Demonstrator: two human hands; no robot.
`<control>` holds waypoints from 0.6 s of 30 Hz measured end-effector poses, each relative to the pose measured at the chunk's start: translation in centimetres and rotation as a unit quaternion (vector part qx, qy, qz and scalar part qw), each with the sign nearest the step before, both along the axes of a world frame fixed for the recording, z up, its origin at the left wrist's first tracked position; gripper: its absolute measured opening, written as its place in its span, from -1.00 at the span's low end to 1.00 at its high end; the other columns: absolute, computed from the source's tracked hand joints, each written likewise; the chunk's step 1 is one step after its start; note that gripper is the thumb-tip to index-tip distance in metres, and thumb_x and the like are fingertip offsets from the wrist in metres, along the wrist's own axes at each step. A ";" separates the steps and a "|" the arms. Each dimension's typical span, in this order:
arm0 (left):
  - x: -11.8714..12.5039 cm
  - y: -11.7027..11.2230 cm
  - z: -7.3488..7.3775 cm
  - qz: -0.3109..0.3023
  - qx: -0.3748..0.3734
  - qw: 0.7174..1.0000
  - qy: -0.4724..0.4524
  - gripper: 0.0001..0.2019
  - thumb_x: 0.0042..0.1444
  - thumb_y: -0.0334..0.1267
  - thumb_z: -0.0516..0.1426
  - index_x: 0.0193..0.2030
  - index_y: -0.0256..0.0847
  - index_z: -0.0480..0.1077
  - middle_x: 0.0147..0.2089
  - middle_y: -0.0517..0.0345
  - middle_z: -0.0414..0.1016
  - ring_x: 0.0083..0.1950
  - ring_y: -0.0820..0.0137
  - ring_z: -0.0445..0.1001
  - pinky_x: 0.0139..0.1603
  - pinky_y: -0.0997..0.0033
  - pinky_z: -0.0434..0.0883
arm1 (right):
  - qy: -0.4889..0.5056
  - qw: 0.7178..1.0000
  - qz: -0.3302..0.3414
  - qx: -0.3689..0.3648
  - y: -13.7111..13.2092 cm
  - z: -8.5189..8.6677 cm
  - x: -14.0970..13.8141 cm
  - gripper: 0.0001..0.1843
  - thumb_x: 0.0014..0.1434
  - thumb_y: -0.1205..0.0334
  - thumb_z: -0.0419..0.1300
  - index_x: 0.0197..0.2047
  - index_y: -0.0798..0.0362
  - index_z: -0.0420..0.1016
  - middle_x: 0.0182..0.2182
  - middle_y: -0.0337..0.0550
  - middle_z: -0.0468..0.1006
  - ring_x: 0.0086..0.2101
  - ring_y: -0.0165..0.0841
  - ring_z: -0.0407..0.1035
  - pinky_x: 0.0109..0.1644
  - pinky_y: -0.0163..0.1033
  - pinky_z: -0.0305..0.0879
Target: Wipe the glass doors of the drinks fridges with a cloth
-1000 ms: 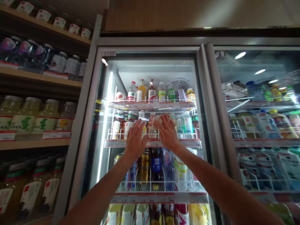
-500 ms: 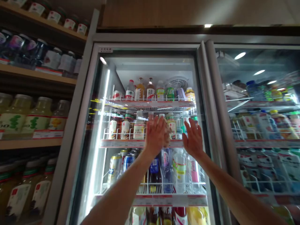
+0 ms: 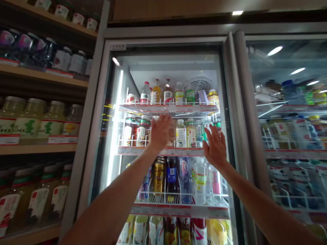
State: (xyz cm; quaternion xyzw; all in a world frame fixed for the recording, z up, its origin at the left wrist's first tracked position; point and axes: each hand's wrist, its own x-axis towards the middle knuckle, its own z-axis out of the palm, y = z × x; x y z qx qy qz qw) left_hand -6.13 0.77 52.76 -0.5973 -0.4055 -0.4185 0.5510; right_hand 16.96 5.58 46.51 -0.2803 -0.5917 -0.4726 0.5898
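Observation:
Both my arms reach up to the second shelf (image 3: 133,150) of a lit drinks fridge (image 3: 102,102). My left hand (image 3: 160,132) is raised with its back to me and its fingers stretched upward. It covers a bottle standing just left of a pale bottle with a white label (image 3: 180,134). My right hand (image 3: 216,147) is open with its fingers spread, in front of the green-capped bottles (image 3: 205,131) at the shelf's right end. Neither hand holds anything. Whether they touch the bottles or glass I cannot tell.
Juice and water bottles line the top shelf (image 3: 167,92). Cans and bottles (image 3: 158,173) fill the shelf below my hands. A second fridge with a glass door (image 3: 291,136) stands to the right. Wooden shelves of jars and large bottles (image 3: 33,119) run along the left.
Both hands have shifted from the shelf's middle. My right hand has gone to the right end. My left hand went right, then back a little. The view has tilted slightly upward.

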 end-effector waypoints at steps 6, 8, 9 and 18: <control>0.9 0.0 -2.0 -0.009 0.021 0.996 -0.087 -0.50 0.19 -0.20 -0.05 0.26 -0.30 0.14 0.31 -0.12 0.16 0.36 0.11 0.04 0.31 -0.15 -0.01 | -0.013 1.000 -0.006 -0.007 -0.1 0.0 -0.1 -0.39 0.27 0.16 -0.09 0.36 -0.06 -0.14 0.30 -0.07 0.07 0.29 -0.20 -0.07 0.32 0.10 -0.13; 2.4 0.3 -3.6 -0.022 -0.014 0.997 0.075 -0.52 0.21 -0.16 -0.07 0.26 -0.23 0.15 0.31 0.00 0.18 0.36 0.22 0.05 0.34 -0.06 -0.03 | -0.017 1.000 -0.003 -0.001 0.0 0.0 0.1 -0.41 0.27 0.16 -0.09 0.35 -0.05 -0.08 0.29 -0.05 0.11 0.28 -0.21 -0.05 0.32 0.08 -0.12; 2.2 0.2 -4.0 -0.022 -0.028 0.992 0.120 -0.54 0.22 -0.15 -0.08 0.25 -0.20 0.16 0.31 0.05 0.20 0.35 0.26 0.07 0.35 -0.02 -0.03 | -0.018 1.000 -0.004 0.000 0.0 0.0 0.1 -0.43 0.27 0.17 -0.09 0.34 -0.04 -0.04 0.28 -0.05 0.14 0.28 -0.21 -0.04 0.32 0.08 -0.11; -2.1 -1.0 -4.1 0.015 0.007 0.988 -0.156 -0.48 0.20 -0.15 -0.09 0.28 -0.32 0.11 0.34 -0.15 0.10 0.36 0.06 0.02 0.31 -0.18 -0.05 | 0.000 1.000 -0.007 -0.006 0.0 -0.2 -0.2 -0.42 0.26 0.14 -0.07 0.33 -0.05 -0.01 0.28 -0.08 0.13 0.28 -0.19 -0.05 0.31 0.10 -0.10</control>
